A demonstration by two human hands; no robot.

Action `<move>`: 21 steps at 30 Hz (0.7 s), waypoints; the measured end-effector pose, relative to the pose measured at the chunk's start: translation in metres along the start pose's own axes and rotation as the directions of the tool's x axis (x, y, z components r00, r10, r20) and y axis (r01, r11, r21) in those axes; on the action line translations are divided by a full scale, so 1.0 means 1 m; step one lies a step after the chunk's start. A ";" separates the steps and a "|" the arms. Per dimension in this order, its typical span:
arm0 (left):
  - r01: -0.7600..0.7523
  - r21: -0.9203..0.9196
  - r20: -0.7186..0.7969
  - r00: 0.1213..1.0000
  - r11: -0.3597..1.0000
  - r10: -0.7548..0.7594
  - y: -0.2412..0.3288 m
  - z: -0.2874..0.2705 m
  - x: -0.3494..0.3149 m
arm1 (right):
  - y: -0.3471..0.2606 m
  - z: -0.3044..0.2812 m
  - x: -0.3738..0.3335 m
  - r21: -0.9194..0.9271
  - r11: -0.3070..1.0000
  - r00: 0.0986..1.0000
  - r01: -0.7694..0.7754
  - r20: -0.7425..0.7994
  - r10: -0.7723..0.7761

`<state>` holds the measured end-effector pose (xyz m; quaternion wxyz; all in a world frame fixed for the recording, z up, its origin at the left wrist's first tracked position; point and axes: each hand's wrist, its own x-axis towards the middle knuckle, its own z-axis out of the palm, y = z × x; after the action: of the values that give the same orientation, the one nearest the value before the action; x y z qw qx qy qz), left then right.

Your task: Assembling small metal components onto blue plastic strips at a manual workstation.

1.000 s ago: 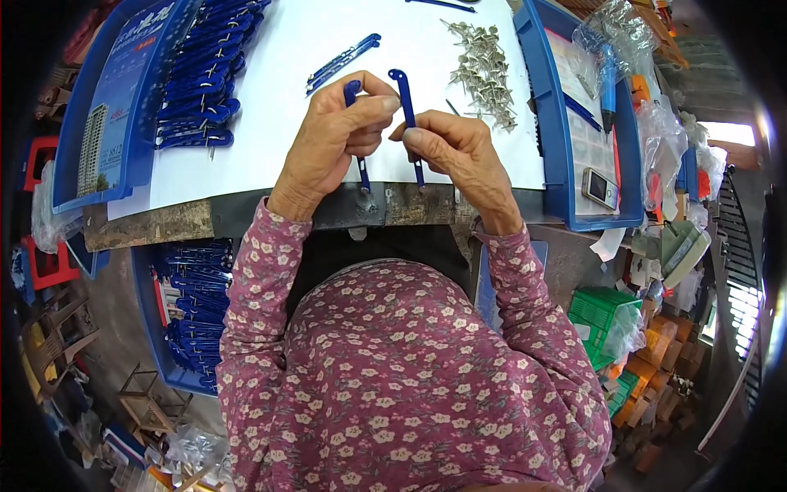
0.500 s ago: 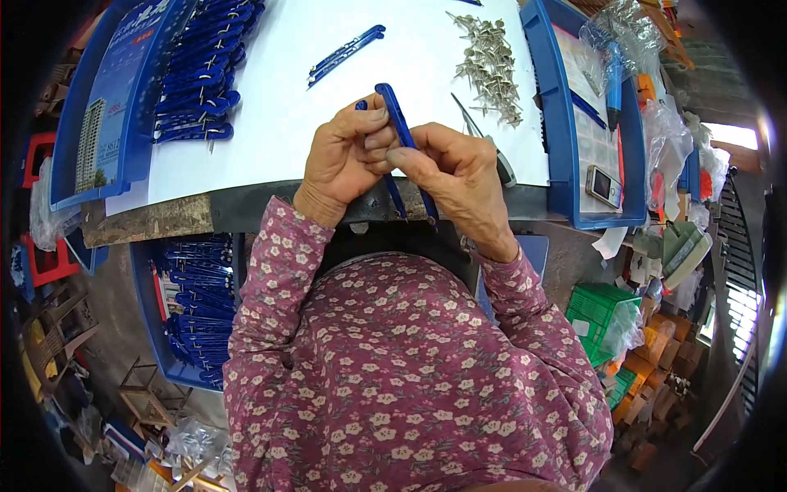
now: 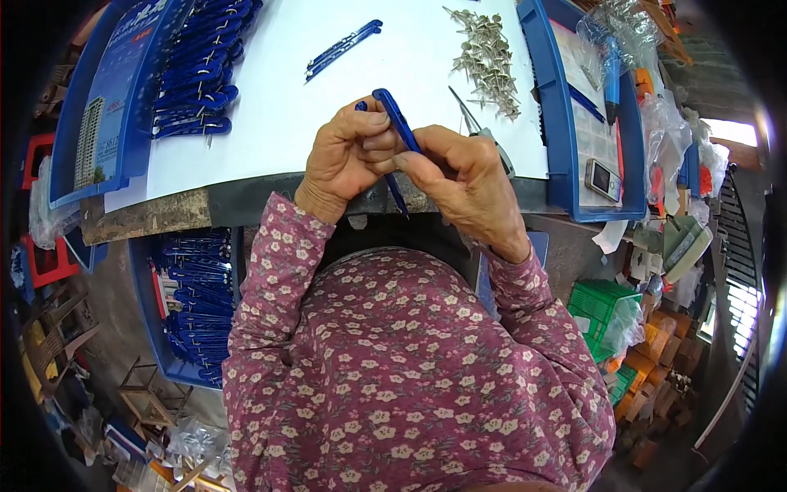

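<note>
Closer together than a second ago, the left strip (image 3: 397, 195) and right strip (image 3: 399, 123), both slim and blue, now cross the near edge of my bench (image 3: 152, 216). I judge this step to be bringing them side by side; the next move seems to call for a steady pinch. Both hands are closed: my left hand (image 3: 340, 160) curls around one strip, my right hand (image 3: 474, 184) pinches the other, hiding its lower end. Outward lie metal pins (image 3: 489, 61) toward one o'clock, a pointed tool (image 3: 464, 107) at two, paired strips (image 3: 344, 51) at eleven, heaped strips (image 3: 201, 74) at ten.
</note>
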<state>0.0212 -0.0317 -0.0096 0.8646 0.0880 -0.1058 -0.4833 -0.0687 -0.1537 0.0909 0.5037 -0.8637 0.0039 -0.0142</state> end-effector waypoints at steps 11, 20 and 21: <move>0.012 0.174 -0.113 0.994 0.985 0.008 0.006 0.025 -0.004 | 0.016 -0.002 -0.003 0.074 0.995 0.997 -0.068 -0.031 0.071; 0.070 0.505 -0.204 0.978 0.860 0.041 0.005 0.054 -0.015 | 0.054 0.015 -0.004 0.637 0.734 0.962 -0.236 0.048 0.269; 0.063 0.534 -0.206 0.977 0.843 0.057 0.003 0.057 -0.016 | 0.056 0.018 -0.005 0.740 0.626 0.956 -0.246 0.079 0.282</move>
<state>0.0000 -0.0193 0.0444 0.8108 0.3780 -0.1432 -0.4234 -0.0729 -0.1652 0.0333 0.8076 -0.5725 0.1357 0.0401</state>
